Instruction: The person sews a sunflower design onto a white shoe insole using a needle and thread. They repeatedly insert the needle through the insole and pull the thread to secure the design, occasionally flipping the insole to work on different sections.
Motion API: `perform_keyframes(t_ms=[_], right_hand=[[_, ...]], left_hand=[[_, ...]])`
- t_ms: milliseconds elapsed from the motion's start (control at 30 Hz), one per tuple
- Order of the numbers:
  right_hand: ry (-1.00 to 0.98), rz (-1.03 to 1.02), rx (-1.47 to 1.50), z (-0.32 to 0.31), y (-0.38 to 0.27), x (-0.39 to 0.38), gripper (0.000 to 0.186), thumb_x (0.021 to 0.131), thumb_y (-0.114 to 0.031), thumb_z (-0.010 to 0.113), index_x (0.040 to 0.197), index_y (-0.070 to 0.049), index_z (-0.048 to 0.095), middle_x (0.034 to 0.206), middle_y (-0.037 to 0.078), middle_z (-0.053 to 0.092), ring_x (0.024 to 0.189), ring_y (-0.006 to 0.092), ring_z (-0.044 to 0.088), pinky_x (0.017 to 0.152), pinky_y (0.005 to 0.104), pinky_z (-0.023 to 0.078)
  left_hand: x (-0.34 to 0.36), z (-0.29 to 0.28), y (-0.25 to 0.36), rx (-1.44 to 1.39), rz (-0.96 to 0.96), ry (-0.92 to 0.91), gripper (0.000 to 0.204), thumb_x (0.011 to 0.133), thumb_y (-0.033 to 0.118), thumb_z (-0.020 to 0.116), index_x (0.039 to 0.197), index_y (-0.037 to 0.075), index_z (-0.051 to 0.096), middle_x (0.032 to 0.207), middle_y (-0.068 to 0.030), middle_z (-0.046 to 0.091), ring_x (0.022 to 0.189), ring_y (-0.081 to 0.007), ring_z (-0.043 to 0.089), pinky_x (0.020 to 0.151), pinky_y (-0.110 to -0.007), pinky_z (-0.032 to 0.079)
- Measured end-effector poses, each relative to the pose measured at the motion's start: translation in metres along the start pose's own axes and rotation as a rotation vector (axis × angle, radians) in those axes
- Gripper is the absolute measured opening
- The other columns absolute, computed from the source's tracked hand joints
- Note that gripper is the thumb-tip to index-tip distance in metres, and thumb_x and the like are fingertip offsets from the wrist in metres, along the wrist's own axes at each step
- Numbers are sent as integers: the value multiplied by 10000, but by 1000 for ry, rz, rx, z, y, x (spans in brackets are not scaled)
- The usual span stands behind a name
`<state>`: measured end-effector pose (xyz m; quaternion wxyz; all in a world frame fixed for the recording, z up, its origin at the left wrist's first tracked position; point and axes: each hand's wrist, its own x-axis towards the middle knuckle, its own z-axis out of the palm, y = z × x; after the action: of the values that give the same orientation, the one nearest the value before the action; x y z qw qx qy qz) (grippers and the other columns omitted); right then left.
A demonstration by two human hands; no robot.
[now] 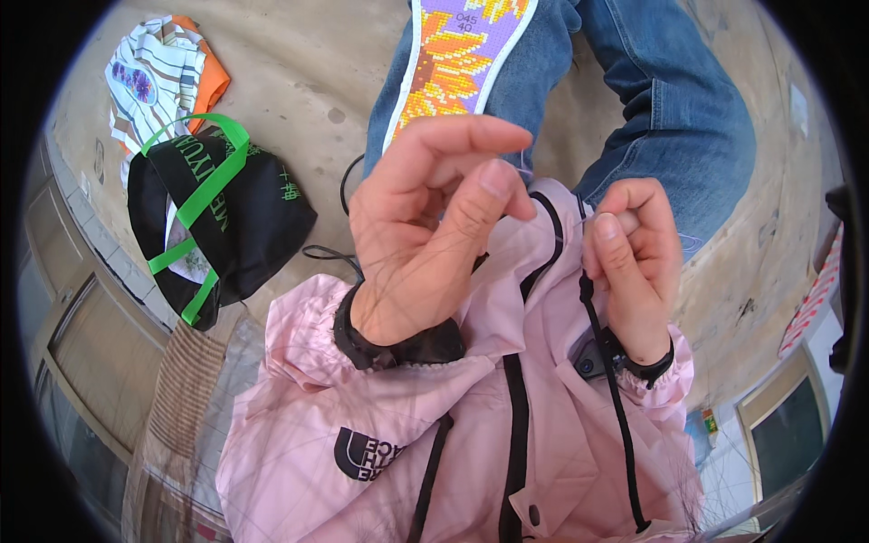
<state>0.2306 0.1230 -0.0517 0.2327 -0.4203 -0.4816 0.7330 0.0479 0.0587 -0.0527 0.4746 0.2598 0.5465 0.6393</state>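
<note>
My left hand (421, 222) is raised over my lap, its fingers curled and the thumb against them. A fine lilac thread (525, 170) shows by these fingertips. To its right, my right hand (638, 258) is closed in a pinch of thumb and forefinger, with loops of the same thread beside it. Whether a needle is in the pinch is too small to tell. Beyond my left hand, a stitched insole (444, 77) with yellow-orange flowers on purple and a white edge lies across my jeans (679, 127). My left hand hides its near end.
At the left a black bag (262, 213) with green handles stands on the floor, cloth inside it. Behind it lies a striped cloth bundle (172, 68) with an orange part. A black cord (615, 407) hangs down my pink jacket (317, 425). Doors stand at the lower left.
</note>
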Motion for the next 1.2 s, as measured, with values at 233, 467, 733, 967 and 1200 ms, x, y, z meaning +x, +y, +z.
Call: perform_keyframes(t_ms=[233, 467, 733, 967, 1200], right_hand=[[249, -127, -171, -32, -31, -42, 126, 977, -92, 564, 1044, -23, 482, 726, -26, 478, 594, 35, 388, 547, 188, 297], [553, -647, -515, -129, -82, -99, 51, 993, -60, 522, 1013, -18, 545, 847, 68, 501, 701, 119, 390, 595, 251, 304], [1120, -1006, -445, -200, -124, -165, 77, 972, -27, 556, 994, 38, 590, 844, 116, 556, 783, 208, 477, 749, 334, 423], [227, -753, -258, -34, -62, -61, 74, 916, -10, 597, 986, 3, 577, 1011, 121, 529, 808, 149, 493, 734, 294, 431], [63, -435, 24, 34, -52, -55, 136, 892, 56, 639, 1004, 29, 567, 1025, 110, 597, 837, 98, 567, 757, 220, 463]], left_hand=[[24, -32, -18, 883, 392, 217, 431, 854, 150, 712, 1230, -2, 568, 1051, -119, 658, 852, -206, 594, 748, -325, 493], [35, -42, -23, 721, -150, -17, 507, 771, 150, 771, 1175, -66, 554, 992, -181, 671, 848, -245, 660, 746, -319, 520], [6, -11, 26, -82, -49, 6, 345, 875, 12, 640, 1201, -53, 548, 1053, -64, 661, 875, -102, 627, 771, -244, 502], [-39, 20, 56, -166, -17, -96, 390, 870, 22, 676, 1230, -59, 548, 1072, -73, 670, 933, -99, 632, 829, -253, 509], [-52, 30, 58, -106, 91, -198, 437, 909, 58, 652, 1303, -47, 493, 1119, -73, 655, 987, -107, 616, 864, -263, 497]])
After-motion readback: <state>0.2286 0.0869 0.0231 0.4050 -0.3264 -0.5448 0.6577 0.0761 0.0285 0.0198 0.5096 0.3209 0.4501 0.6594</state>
